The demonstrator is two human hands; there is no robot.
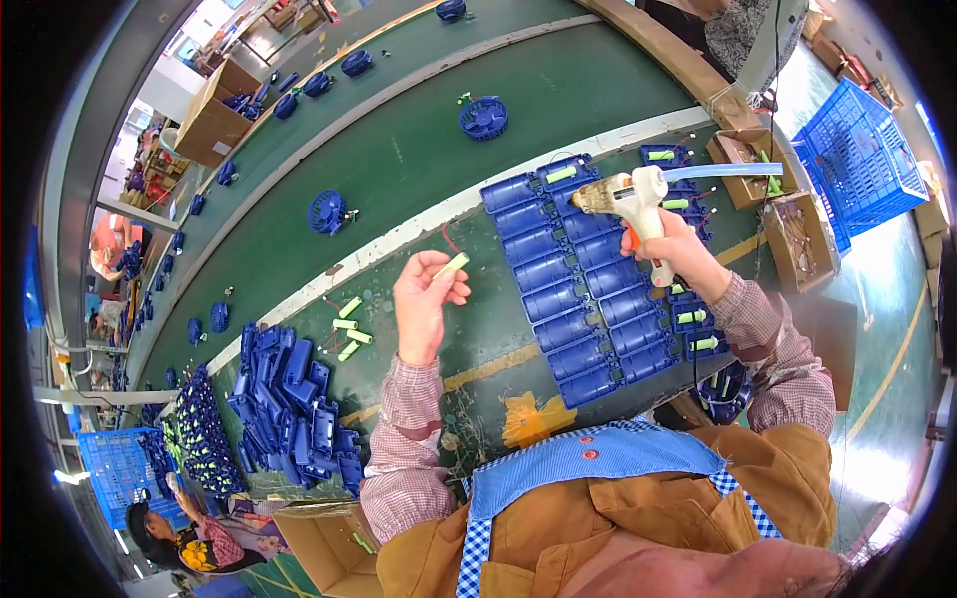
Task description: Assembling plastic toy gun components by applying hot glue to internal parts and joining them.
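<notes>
In my right hand (666, 247) I grip a white hot glue gun (638, 199), its dirty nozzle pointing left over rows of blue plastic housings (573, 299). A translucent bluish glue stick (723, 170) sticks out of its back. My left hand (427, 294) pinches a light green battery cell (453, 265) with a thin red wire, above the table left of the rows. One housing at the top row holds a green cell (561, 173), as do several in the right column. Several loose green cells (348, 324) lie left of my left hand.
A heap of blue housings (294, 399) lies at the left. Beyond the table edge, a green conveyor belt (409, 149) carries blue fan parts (483, 118). Cardboard boxes (800, 242) and a blue crate (859, 159) stand at the right. Another person (199, 533) is at lower left.
</notes>
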